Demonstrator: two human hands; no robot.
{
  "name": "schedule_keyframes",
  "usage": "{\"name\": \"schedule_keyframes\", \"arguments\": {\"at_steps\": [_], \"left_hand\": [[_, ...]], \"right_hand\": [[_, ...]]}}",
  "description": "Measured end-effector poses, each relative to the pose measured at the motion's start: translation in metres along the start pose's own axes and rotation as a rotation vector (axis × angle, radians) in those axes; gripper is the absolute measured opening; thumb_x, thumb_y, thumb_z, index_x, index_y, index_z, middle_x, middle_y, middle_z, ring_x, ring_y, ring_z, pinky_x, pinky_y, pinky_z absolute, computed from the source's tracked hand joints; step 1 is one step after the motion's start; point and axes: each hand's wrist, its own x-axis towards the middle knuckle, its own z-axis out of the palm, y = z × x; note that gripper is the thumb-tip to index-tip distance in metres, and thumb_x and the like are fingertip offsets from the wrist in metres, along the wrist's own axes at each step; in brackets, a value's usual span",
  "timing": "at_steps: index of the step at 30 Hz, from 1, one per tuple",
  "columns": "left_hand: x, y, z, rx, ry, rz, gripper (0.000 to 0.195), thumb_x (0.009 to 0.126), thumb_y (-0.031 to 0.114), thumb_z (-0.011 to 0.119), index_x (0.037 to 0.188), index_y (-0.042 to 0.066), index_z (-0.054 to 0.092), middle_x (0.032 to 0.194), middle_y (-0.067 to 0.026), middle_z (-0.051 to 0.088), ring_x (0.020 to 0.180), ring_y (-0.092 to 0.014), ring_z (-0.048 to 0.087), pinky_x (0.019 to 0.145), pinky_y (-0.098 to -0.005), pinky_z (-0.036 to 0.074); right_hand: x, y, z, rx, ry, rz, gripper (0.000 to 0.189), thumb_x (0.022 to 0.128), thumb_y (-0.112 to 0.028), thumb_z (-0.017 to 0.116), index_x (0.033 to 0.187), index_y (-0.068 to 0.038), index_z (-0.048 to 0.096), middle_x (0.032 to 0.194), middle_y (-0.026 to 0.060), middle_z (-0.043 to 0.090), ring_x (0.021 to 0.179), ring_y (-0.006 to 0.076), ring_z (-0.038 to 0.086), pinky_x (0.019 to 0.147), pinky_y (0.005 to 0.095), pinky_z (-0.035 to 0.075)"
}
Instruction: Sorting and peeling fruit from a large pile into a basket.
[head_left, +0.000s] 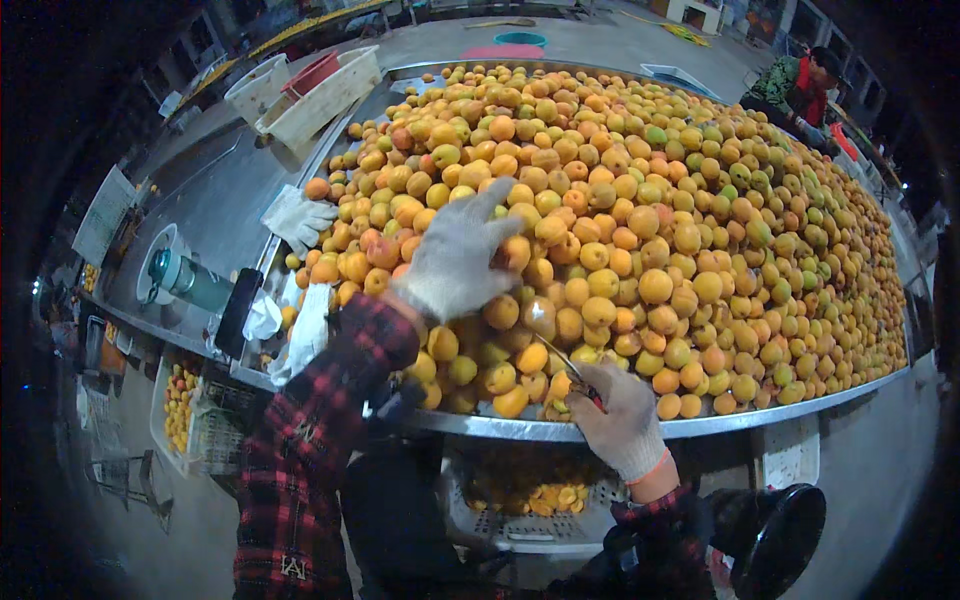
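A large heap of apricots (655, 286) covers the metal-rimmed table (517, 430) before me. My left hand (454, 255), in a light knitted glove, reaches over the near left part of the heap, its fingers spread around an orange apricot (514, 253); whether it grips that fruit I cannot tell. At the near edge, my right hand (613, 409), gloved too, is closed on a small knife (561, 358) with a thin blade pointing up and left. Part of a red handle shows between the fingers. Beneath the table edge stands a white perforated crate (551, 541) with cut apricot pieces (556, 498).
Spare gloves (298, 217), a dark phone (241, 313) and a teal bottle (196, 281) lie left of the heap. Plastic bins (322, 105) stand at the back left. A person (795, 94) is at the table's far right. A round black object (780, 540) is beside my right arm.
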Motion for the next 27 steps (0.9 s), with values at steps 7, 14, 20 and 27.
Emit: {"name": "schedule_keyframes", "arguments": {"at_steps": [7,14,20,27], "left_hand": [[0.052,-0.026,0.006,0.027,-0.29,0.097,0.053,0.071,0.024,0.074,0.12,0.009,0.061,0.135,-0.0144,0.051,0.119,-0.035,0.052,0.1,-0.0422,0.044],[0.138,-0.108,0.017,-0.078,-0.183,-0.349,0.047,0.08,0.028,0.066,0.121,0.007,0.061,0.121,-0.0172,0.062,0.11,-0.033,0.06,0.096,-0.038,0.047],[0.18,-0.14,0.059,0.231,-0.199,-0.315,0.053,0.08,0.035,0.064,0.126,0.01,0.057,0.12,-0.0161,0.062,0.11,-0.034,0.059,0.097,-0.0413,0.046],[0.2,-0.159,0.077,0.126,-0.351,-0.24,0.039,0.076,0.029,0.067,0.11,0.01,0.068,0.12,-0.0103,0.061,0.111,-0.032,0.058,0.096,-0.039,0.046]], "right_hand": [[-0.006,0.001,-0.002,-0.058,-0.024,-0.044,0.027,0.08,-0.017,0.067,0.102,-0.001,0.065,0.086,0.0174,0.064,0.082,0.0328,0.064,0.071,0.0389,0.05],[0.012,-0.005,-0.003,-0.038,-0.143,0.068,0.028,0.081,-0.021,0.065,0.104,-0.004,0.064,0.086,0.0177,0.064,0.084,0.0364,0.062,0.074,0.0426,0.05],[0.039,0.0,-0.007,-0.198,-0.337,0.152,0.032,0.08,-0.031,0.068,0.106,-0.011,0.064,0.088,0.0162,0.064,0.085,0.0373,0.063,0.07,0.0453,0.051],[0.05,0.013,-0.001,-0.214,-0.239,-0.019,0.034,0.074,-0.021,0.068,0.103,-0.004,0.066,0.08,0.0148,0.062,0.076,0.0344,0.061,0.066,0.0427,0.05]]}}
